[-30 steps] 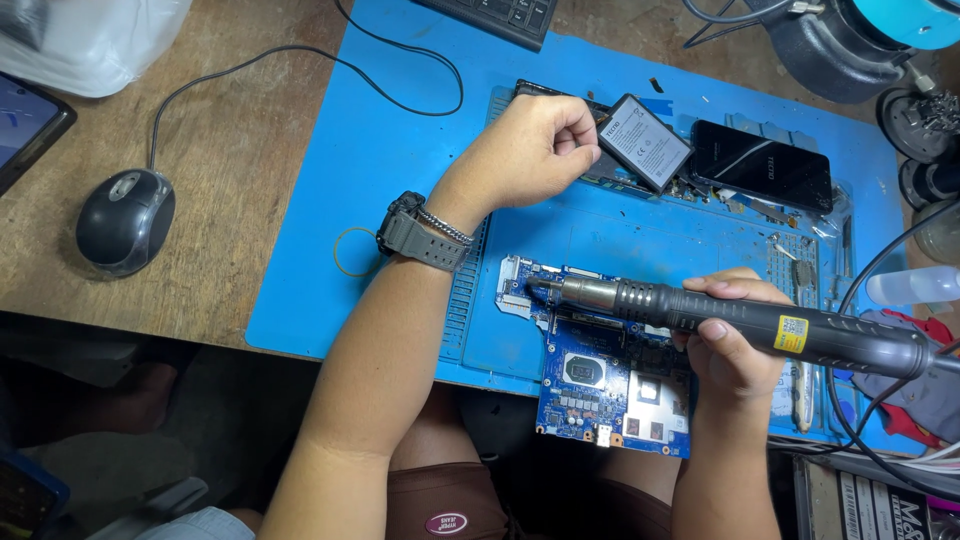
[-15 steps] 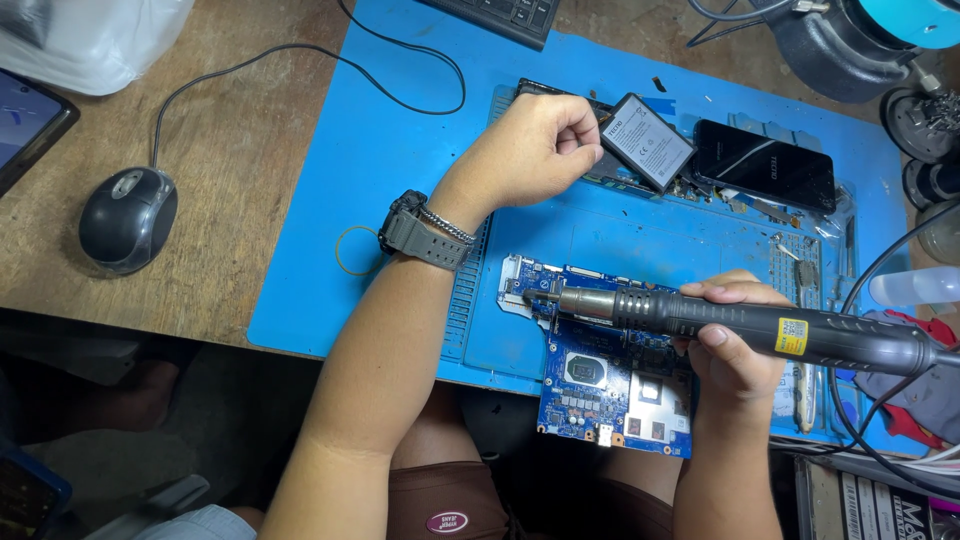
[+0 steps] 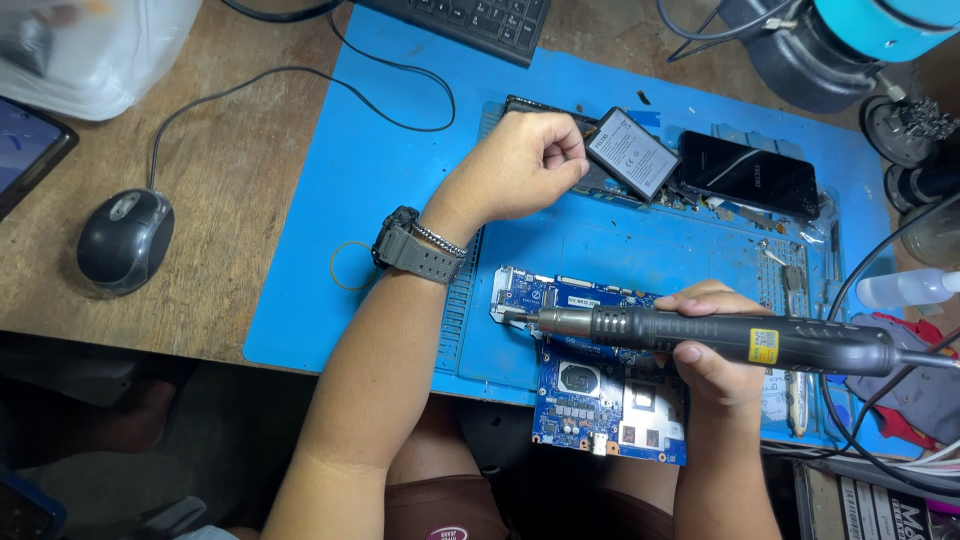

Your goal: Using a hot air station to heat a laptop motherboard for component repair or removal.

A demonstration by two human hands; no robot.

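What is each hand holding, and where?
Right hand grips the hot-air wand mid-barrel. Left hand is fisted; anything inside cannot be told.

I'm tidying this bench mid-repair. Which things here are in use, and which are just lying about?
In use:
- hot-air tool in the right hand
- blue circuit board under its nozzle
- left hand, a closed fist on the blue mat

Lying about:
- mouse
- keyboard
- grey battery
- black phone
- rubber band
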